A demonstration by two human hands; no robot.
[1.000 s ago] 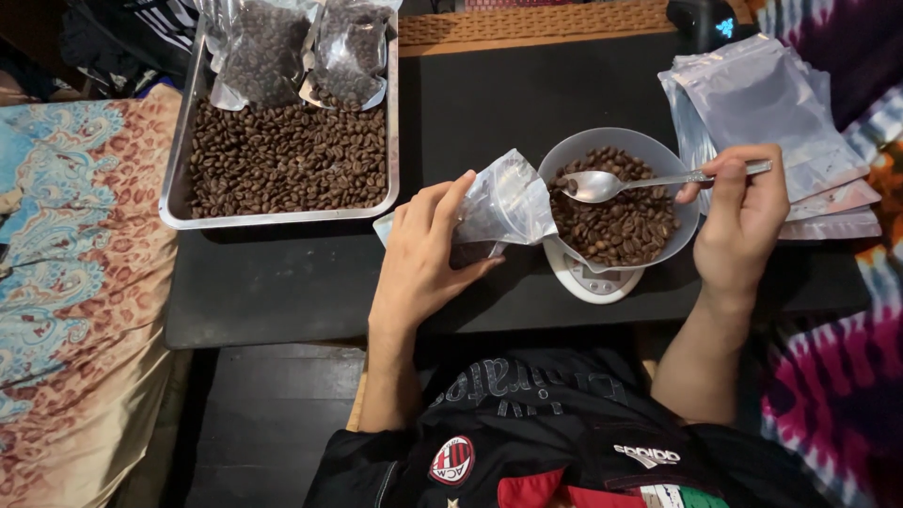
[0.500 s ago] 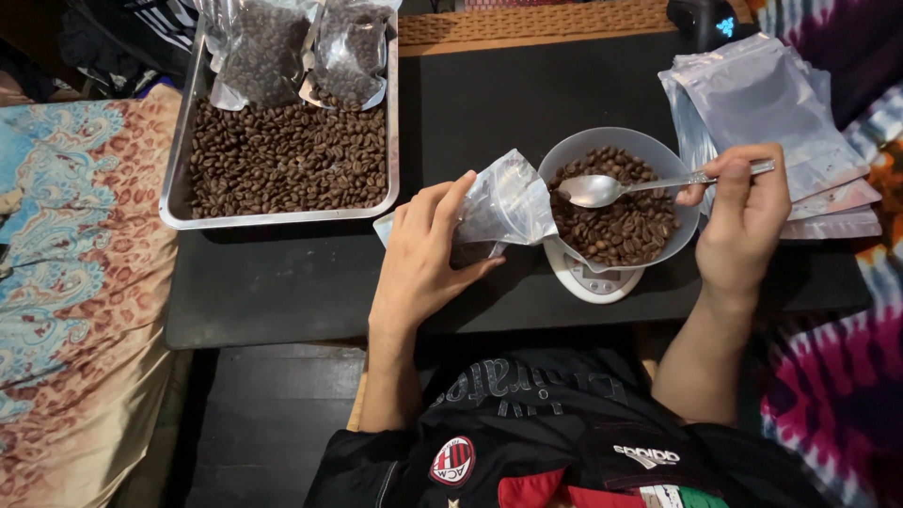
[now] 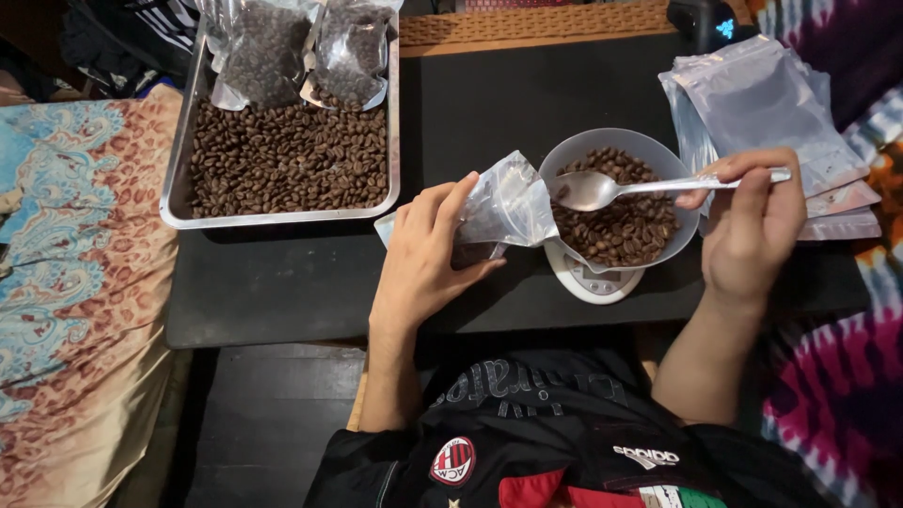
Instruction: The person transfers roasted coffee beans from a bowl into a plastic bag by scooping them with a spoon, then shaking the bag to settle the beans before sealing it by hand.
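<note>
My left hand grips a small clear plastic pouch, its mouth turned toward a grey bowl of roasted coffee beans. The bowl rests on a small white scale. My right hand holds a metal spoon by the handle, its empty scoop hovering over the bowl's beans right next to the pouch mouth.
A metal tray of coffee beans lies at the back left, with two filled clear bags leaning on its far end. A stack of empty pouches lies at the right. Patterned cloth covers the left side beside the black table.
</note>
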